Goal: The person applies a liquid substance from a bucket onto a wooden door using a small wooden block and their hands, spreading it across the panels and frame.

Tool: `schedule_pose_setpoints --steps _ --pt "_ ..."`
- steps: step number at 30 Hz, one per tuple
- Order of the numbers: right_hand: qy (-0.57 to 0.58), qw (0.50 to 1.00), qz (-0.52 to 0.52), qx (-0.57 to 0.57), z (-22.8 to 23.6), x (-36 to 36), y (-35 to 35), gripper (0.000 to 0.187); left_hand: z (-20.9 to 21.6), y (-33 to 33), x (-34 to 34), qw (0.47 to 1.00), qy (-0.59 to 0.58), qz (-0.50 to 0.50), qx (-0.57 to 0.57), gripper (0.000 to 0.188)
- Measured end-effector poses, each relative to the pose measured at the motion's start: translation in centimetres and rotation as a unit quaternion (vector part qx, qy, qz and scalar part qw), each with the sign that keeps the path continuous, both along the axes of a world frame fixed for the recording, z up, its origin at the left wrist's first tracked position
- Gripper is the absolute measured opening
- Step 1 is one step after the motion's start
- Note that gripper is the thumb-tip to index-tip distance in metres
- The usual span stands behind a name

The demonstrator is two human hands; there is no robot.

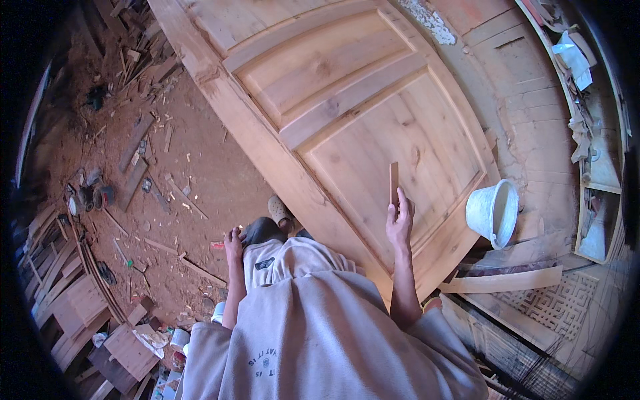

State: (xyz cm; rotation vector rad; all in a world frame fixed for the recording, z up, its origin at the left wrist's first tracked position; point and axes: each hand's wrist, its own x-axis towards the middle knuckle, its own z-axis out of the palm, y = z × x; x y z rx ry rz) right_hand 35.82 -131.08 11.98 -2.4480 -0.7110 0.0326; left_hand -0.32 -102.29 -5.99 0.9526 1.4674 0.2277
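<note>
My right hand (400, 219) is closed round the lower end of a thin, flat wooden strip (393, 181). The strip points away from me, above the lower panel of a large wooden panel door (360, 150). That door lies across the middle of the view, its raised panels framed by mouldings. My left hand (235, 241) hangs beside my thigh at the left, next to my dark trouser leg (262, 231). Its fingers look slightly apart, and I see nothing in them.
A white bucket (481, 212) stands by the door's right corner. A curved wooden strip (503, 281) lies near a carved lattice panel (563, 303). Wood scraps (135, 152) litter the dirt floor (207, 167), with stacked boards (80, 300) at the left. Cluttered shelves (600, 180) line the right.
</note>
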Motion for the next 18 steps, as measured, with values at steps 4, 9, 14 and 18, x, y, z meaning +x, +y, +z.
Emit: schedule_pose_setpoints --steps 4,9,14,18 --pt "0.007 0.997 -0.073 0.005 -0.6 2.8 -2.2 0.047 -1.7 -0.1 -3.0 0.999 -0.019 0.035 -0.001 0.045" --pt "0.049 0.989 -0.138 -0.027 -1.1 8.8 -4.8 0.046 -2.1 0.1 -3.8 0.999 -0.018 0.045 -0.026 0.046" --pt "0.012 0.992 -0.088 -0.092 -3.0 12.4 -4.3 0.048 -0.9 0.4 -0.9 1.0 -0.006 0.016 -0.011 0.044" --pt "0.011 0.992 -0.044 -0.121 -3.3 13.3 -1.9 0.049 -0.8 0.9 -0.4 0.999 0.019 -0.049 0.014 0.044"
